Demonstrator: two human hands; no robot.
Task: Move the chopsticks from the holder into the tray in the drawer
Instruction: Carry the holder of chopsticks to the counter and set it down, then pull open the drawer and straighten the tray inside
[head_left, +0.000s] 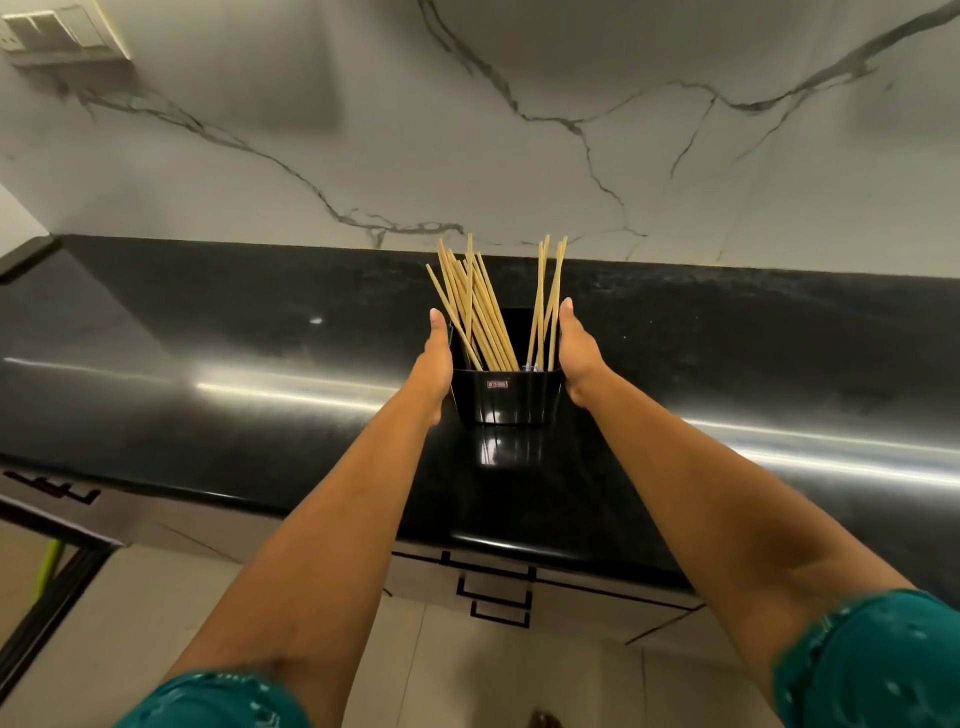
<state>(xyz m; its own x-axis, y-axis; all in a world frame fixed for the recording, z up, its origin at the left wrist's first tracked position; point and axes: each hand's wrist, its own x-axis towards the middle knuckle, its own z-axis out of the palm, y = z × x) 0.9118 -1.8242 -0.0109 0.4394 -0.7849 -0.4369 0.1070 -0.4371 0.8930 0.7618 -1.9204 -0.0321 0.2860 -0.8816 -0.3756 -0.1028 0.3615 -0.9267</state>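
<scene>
A black holder (504, 397) stands on the dark counter (208, 415), well back from the front edge. The chopsticks (475, 312) stand in it in two loose bunches, a bigger one leaning left and a few upright on the right (548, 296).

The left hand (435, 366) and right hand (575, 358) flank the holder, palms facing inward. Both look flat and open against its sides, but whether they press on it or only sit just beside it cannot be told; the fingers behind the holder are hidden. Neither hand holds any chopstick.

No tray shows. Closed drawer fronts with black handles (496, 597) sit below the counter edge, so the drawer likely has yet to be opened.

The risks seem to lie in the grip and the tilt. The holder is glossy, and flat palms could let it slip if squeezed too lightly. The sticks are loose and lean outward, so tipping the holder on the way toward the drawer could spill them onto the counter or floor. With both hands on the holder, none is free to pull a handle.
</scene>
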